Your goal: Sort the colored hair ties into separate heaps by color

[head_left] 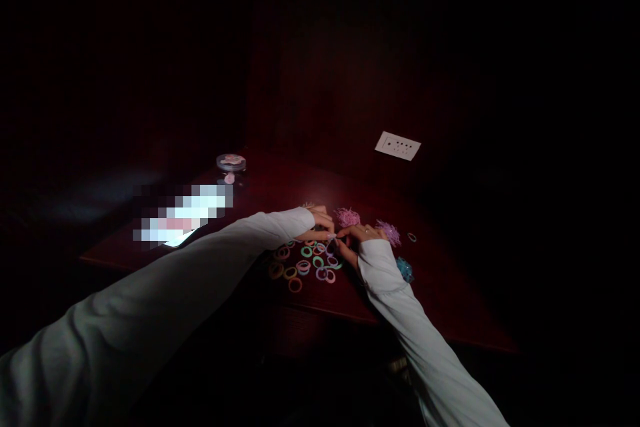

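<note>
Table [450, 303] — dk. red, lit mid-top, edges in shadow. Sleeves, L & R, pale grey, reaching in over near edge. Bright slab [187, 213], approx. rect., blurred, on table at L. Wall socket plate [398, 146], white, beyond table, R of ctr. L hand [321, 221], palm down, fingers bent, tips nearly closed; R hand [365, 234], thumb & index curved, small gap betw., tips facing L's. Clear round container [231, 163], far L of table, w/ pinkish label. Stringy bundles, 3: pink [349, 217] just beyond hands; purple [389, 233] beside R hand; blue [405, 270] R of R cuff. Loose rings [303, 266], asst. colours, spread below/L of fingers. Lilac ring [327, 247] — right at/under L fingertips, near R's; grip by either hand: can't tell. Single ring [412, 237], apart, far R.
</note>
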Demonstrator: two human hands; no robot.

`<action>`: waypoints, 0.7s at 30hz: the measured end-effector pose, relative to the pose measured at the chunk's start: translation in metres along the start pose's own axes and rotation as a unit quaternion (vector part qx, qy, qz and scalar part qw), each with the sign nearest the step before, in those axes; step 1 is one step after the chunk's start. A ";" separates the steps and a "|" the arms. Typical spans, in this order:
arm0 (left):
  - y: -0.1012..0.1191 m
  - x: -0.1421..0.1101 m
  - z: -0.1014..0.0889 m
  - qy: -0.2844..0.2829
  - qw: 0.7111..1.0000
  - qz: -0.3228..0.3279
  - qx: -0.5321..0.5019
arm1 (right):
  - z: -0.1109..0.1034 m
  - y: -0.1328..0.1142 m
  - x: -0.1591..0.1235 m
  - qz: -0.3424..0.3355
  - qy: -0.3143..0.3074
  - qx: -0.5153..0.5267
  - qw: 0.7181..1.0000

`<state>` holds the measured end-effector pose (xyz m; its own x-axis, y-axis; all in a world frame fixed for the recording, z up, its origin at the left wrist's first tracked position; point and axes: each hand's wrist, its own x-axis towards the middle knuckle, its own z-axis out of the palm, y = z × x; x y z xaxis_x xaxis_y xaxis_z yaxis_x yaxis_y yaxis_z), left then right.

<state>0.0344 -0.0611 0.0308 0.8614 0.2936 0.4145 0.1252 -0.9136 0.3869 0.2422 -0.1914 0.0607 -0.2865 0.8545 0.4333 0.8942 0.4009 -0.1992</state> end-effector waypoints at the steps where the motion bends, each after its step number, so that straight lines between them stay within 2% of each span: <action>1: 0.000 0.000 0.000 0.001 1.000 -0.002 -0.003 | 0.000 -0.001 0.000 0.000 -0.003 0.003 1.000; 10: -0.001 -0.001 -0.003 -0.003 1.000 -0.005 -0.024 | -0.012 -0.019 -0.006 0.000 0.014 -0.010 1.000; 14: -0.003 0.000 -0.002 -0.015 1.000 0.003 -0.022 | -0.010 -0.018 -0.006 0.004 0.019 -0.004 1.000; 21: -0.007 0.001 0.001 0.007 0.999 -0.043 0.008 | 0.002 -0.001 0.000 0.092 0.060 0.070 0.992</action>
<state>0.0351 -0.0547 0.0282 0.8398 0.3748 0.3927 0.2064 -0.8895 0.4075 0.2405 -0.1914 0.0586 -0.0730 0.8748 0.4790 0.8686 0.2918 -0.4005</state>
